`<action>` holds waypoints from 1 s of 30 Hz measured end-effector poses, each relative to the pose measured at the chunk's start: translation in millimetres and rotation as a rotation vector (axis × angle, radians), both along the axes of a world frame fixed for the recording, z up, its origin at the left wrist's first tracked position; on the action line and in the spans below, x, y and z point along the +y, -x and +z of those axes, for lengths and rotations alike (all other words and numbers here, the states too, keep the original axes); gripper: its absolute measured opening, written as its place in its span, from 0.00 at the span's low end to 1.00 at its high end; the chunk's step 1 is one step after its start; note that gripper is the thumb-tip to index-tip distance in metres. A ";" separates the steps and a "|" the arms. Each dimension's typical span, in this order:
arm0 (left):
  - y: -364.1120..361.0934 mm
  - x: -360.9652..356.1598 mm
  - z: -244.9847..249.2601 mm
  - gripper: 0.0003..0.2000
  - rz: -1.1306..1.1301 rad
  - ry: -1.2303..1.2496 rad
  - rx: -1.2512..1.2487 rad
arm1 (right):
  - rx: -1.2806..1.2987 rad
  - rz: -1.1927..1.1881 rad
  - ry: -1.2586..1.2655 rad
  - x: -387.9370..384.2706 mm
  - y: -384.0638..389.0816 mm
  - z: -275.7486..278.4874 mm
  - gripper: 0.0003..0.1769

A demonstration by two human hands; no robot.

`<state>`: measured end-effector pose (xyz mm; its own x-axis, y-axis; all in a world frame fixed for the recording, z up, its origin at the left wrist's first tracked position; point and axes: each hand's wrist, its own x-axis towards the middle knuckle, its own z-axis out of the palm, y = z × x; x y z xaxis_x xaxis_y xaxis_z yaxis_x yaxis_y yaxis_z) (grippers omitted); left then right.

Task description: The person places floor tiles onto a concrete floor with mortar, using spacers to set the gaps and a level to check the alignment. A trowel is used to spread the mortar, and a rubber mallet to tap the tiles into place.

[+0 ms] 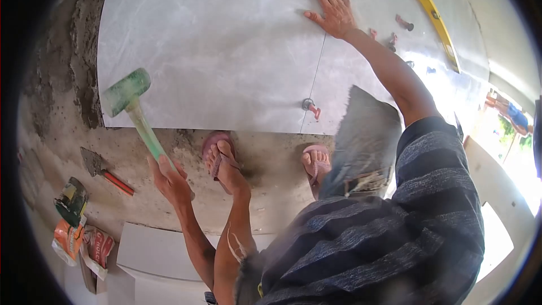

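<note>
Left hand (172, 183) is closed round a green rubber mallet (127, 91); right hand (333, 8) is spread flat, holding nothing, on the laid tiles (214, 51). A levelling clip (309, 105) is fitted; the adjacent mortar bed (62, 79) is left uncovered.

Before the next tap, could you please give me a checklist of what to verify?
1. Left hand closed around the mallet handle: ok.
2. Right hand flat on the tiles at the joint: ok.
3. Both feet off the large tile, on the bare floor: ok.
4. Clip standing in the joint near the tile's near edge: ok.
5. Trowel lying clear of the tile: ok.
6. Tile edges flush across the joint: cannot tell.
</note>
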<state>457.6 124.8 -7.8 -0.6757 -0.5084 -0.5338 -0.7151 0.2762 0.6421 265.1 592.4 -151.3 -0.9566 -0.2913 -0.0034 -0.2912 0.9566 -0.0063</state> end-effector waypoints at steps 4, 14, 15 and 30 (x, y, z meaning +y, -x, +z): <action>-34.5 -5.5 -2.4 0.17 -0.042 0.048 0.048 | -0.056 -0.096 0.083 5.0 -49.8 4.2 0.44; -82.9 -5.6 -4.5 0.15 0.043 0.007 -0.010 | -0.522 0.352 -0.132 1.5 -195.8 43.7 0.40; -84.7 -6.7 -4.9 0.15 0.056 0.003 -0.020 | -0.488 0.367 -0.164 8.1 -203.1 38.3 0.39; -137.7 -38.2 -17.5 0.15 0.174 -0.039 -0.085 | -0.174 -0.112 0.363 -74.0 -285.5 4.9 0.60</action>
